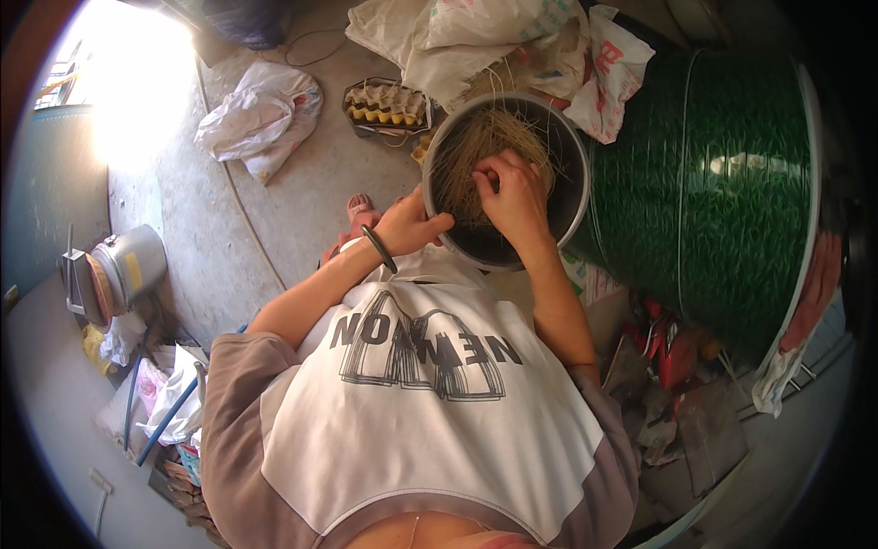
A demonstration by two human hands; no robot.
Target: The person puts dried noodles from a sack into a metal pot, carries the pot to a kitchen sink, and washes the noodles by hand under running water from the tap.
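Observation:
A round grey bucket point(577, 171) stands tilted in front of me, its mouth facing up toward me. Inside it lies a loose bundle of dry straw point(461, 165), with thin stalks poking past the far rim. My left hand point(411, 223) grips the near left side of the bucket, thumb by the rim; a dark bangle circles that wrist. Within the bucket's mouth, my right hand point(513, 189) rests on the straw with curled fingers, thumb close to the index finger. Whether stalks are pinched between them is hidden.
A large green drum with a grass pattern point(741, 171) stands right of the bucket. Woven sacks point(473, 41) lie beyond it. Egg trays point(387, 103) and a white plastic bag point(264, 117) are on the concrete floor. A metal canister point(140, 267) is at left.

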